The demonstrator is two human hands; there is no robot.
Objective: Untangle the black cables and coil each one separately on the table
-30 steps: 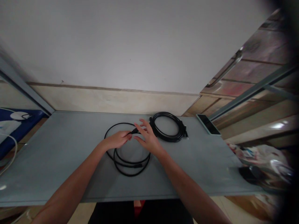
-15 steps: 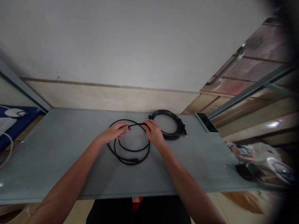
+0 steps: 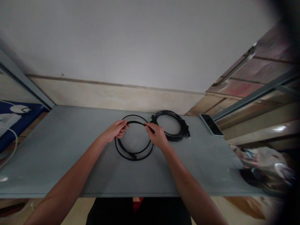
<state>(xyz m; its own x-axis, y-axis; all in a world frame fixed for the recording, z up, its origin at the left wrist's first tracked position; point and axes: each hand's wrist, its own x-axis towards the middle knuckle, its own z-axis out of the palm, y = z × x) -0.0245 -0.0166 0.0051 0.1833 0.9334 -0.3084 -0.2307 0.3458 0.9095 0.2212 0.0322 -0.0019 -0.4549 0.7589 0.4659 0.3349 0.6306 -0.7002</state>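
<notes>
Loops of a black cable [image 3: 126, 152] hang or lie over the grey table, and both my hands grip their far side. My left hand [image 3: 117, 129] pinches the strands at the upper left of the loops. On the upper right, my right hand [image 3: 156, 133] has its fingers closed round the same cable. Between the hands the strands run close together in a shallow arc. A dark cable connector [image 3: 133, 156] shows at the near side of the loops. Just right of my right hand lies a second black cable, neatly coiled [image 3: 180, 135], with its plug ends at its right edge.
The grey table [image 3: 70, 150] meets a pale wall [image 3: 131, 100] at the back. A phone [image 3: 211, 125] lies at the far right edge. Metal frame posts [image 3: 30, 84] rise at both sides. Plastic bags [image 3: 264, 157] sit beyond the right edge; a blue surface [image 3: 9, 131] is at left.
The loops have been drawn into a rounder, narrower ring, with strands closer together between my hands. The connector has shifted slightly up. The view has moved slightly.
</notes>
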